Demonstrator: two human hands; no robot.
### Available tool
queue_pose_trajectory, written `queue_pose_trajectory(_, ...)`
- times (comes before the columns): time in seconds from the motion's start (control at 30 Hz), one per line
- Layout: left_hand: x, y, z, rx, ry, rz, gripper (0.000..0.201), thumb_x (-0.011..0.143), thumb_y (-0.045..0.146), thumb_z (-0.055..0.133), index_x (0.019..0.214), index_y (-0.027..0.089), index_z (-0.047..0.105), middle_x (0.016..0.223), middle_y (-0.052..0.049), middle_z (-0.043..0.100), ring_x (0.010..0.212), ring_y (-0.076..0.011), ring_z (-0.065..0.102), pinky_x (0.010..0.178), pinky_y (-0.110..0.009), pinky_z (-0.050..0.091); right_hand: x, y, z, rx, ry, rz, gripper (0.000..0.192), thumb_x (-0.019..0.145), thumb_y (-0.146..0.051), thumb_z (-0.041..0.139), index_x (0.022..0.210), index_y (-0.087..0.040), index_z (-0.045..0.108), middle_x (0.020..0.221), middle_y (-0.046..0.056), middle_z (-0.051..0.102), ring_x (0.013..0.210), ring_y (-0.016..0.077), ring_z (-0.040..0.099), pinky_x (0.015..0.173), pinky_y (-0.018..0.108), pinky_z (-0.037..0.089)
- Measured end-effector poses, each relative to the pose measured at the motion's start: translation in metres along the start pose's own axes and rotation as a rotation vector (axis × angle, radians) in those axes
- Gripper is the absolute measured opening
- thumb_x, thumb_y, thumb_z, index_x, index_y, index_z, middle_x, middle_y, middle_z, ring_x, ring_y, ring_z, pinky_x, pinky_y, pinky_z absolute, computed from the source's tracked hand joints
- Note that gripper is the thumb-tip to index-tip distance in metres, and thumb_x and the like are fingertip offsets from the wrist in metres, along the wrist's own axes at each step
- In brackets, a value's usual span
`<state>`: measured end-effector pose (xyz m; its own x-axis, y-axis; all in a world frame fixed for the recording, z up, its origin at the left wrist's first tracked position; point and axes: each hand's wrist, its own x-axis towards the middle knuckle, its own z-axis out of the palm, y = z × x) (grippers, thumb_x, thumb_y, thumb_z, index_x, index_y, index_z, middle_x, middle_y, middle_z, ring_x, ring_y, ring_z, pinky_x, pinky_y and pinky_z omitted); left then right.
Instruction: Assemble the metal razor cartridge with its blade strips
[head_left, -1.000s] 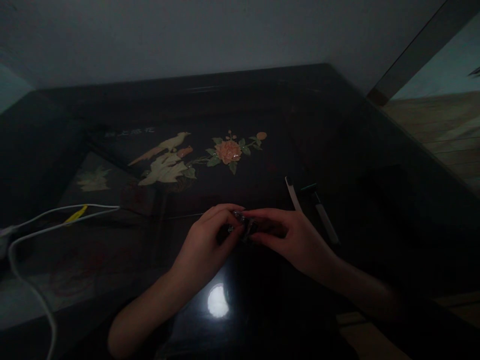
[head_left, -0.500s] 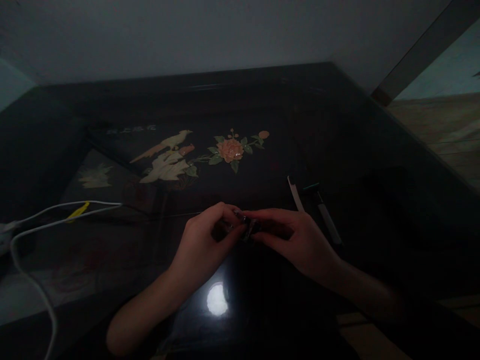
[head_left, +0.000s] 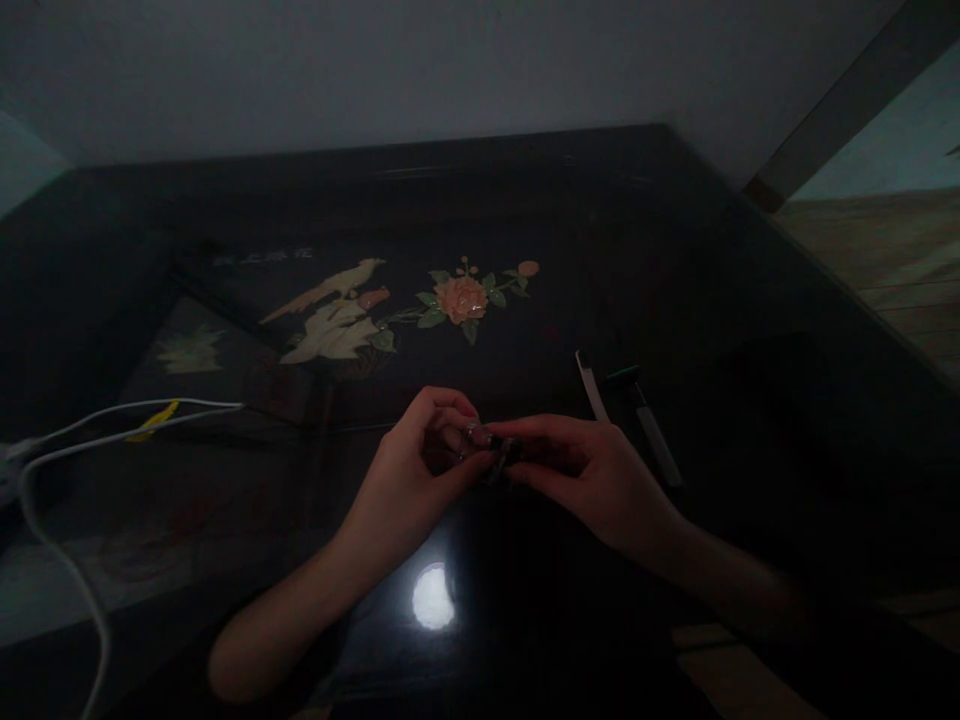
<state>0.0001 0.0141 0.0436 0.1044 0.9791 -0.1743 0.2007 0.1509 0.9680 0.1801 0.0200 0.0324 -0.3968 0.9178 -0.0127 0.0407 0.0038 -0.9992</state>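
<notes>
Between my two hands is a small dark, partly see-through thing (head_left: pixel 501 462) with shiny edges; its kind is too dim to make out. My left hand (head_left: pixel 420 460) touches its left side, thumb below and curled fingers above. On the other side, my right hand (head_left: pixel 592 475) pinches it between thumb and fingertips. The fingers hide much of it. Just beyond my right hand lie a slim pale strip with a dark tip (head_left: pixel 590 385) and a T-shaped tool (head_left: pixel 658 440) with a grey handle, much like a razor.
Everything rests on a dark glossy table (head_left: pixel 645 250) with a bird-and-flower picture (head_left: pixel 461 300) on it. White cables (head_left: pixel 67 560) with a yellow tie (head_left: pixel 154 421) run along the left, near a white plug (head_left: pixel 11 470). A wall (head_left: pixel 375 80) stands behind the table.
My left fingers have lifted and loosened a little, showing more of the small thing's see-through part. My right hand has hardly moved.
</notes>
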Motion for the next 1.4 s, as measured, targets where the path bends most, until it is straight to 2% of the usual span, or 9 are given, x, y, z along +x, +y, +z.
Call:
queue_pose_trajectory(0.17, 0.0001, -0.0014, -0.0007, 0.000, -0.024, 0.011, 0.024, 0.074, 0.014, 0.069, 0.091, 0.021, 0.053, 0.076, 0.006, 0.063, 0.068, -0.0097, 0.060, 0.062, -0.019, 0.048, 0.0002, -0.0015, 0.0003, -0.016, 0.000, 0.037, 0.036, 0.075, -0.004, 0.067, 0.107, -0.019, 0.073, 0.099, 0.003, 0.077, 0.085, 0.0164, 0.073, 0.079, 0.027, 0.059)
queue_pose_trajectory(0.33, 0.0002, -0.0011, 0.0003, -0.004, -0.012, 0.014, 0.021, 0.075, 0.015, 0.067, 0.090, 0.020, 0.053, 0.077, 0.005, 0.062, 0.068, -0.0099, 0.061, 0.061, -0.019, 0.048, 0.0006, -0.0042, 0.0000, -0.024, -0.009, 0.072, 0.035, 0.075, -0.007, 0.066, 0.107, -0.020, 0.073, 0.096, 0.003, 0.077, 0.083, 0.0170, 0.073, 0.078, 0.030, 0.059)
queue_pose_trajectory(0.57, -0.0014, 0.0010, 0.0018, 0.026, -0.010, 0.002, 0.029, 0.075, 0.019, 0.068, 0.101, 0.020, 0.055, 0.077, 0.003, 0.062, 0.070, -0.0125, 0.063, 0.063, -0.021, 0.051, 0.0002, -0.0059, -0.0001, -0.012, -0.018, 0.086, 0.034, 0.074, -0.006, 0.066, 0.105, -0.021, 0.072, 0.091, 0.001, 0.076, 0.082, 0.0159, 0.072, 0.079, 0.029, 0.059)
queue_pose_trajectory(0.83, -0.0014, -0.0001, -0.0006, 0.107, -0.054, 0.044, 0.007, 0.080, 0.019, 0.063, 0.087, 0.019, 0.063, 0.073, 0.002, 0.065, 0.067, -0.0121, 0.063, 0.062, -0.021, 0.050, 0.0003, -0.0047, 0.0004, 0.023, -0.044, 0.130, 0.030, 0.074, -0.009, 0.068, 0.101, -0.020, 0.070, 0.081, 0.000, 0.073, 0.074, 0.0147, 0.070, 0.072, 0.027, 0.058)
queue_pose_trajectory(1.0, -0.0020, 0.0000, 0.0000, 0.096, -0.032, 0.030, 0.014, 0.079, 0.021, 0.065, 0.092, 0.019, 0.061, 0.072, 0.003, 0.063, 0.067, -0.0123, 0.062, 0.062, -0.021, 0.050, 0.0007, -0.0055, 0.0016, 0.046, -0.034, 0.129, 0.036, 0.073, -0.007, 0.068, 0.106, -0.020, 0.067, 0.080, -0.001, 0.070, 0.073, 0.0134, 0.069, 0.069, 0.025, 0.058)
queue_pose_trajectory(1.17, -0.0001, 0.0039, -0.0010, 0.020, -0.065, 0.017, 0.021, 0.082, 0.027, 0.063, 0.100, 0.018, 0.060, 0.078, 0.001, 0.065, 0.073, -0.0138, 0.064, 0.065, -0.022, 0.053, 0.0017, -0.0058, -0.0007, 0.091, -0.002, 0.123, 0.034, 0.073, -0.008, 0.069, 0.104, -0.021, 0.065, 0.080, -0.002, 0.069, 0.074, 0.0127, 0.069, 0.070, 0.024, 0.059)
queue_pose_trajectory(1.4, 0.0002, 0.0021, -0.0027, 0.052, -0.034, 0.027, 0.015, 0.079, 0.028, 0.067, 0.089, 0.018, 0.065, 0.078, -0.001, 0.070, 0.070, -0.0151, 0.065, 0.064, -0.024, 0.052, 0.0029, -0.0055, -0.0053, 0.091, 0.056, 0.095, 0.033, 0.074, -0.011, 0.071, 0.104, -0.022, 0.064, 0.083, -0.001, 0.068, 0.076, 0.0136, 0.070, 0.071, 0.026, 0.061)
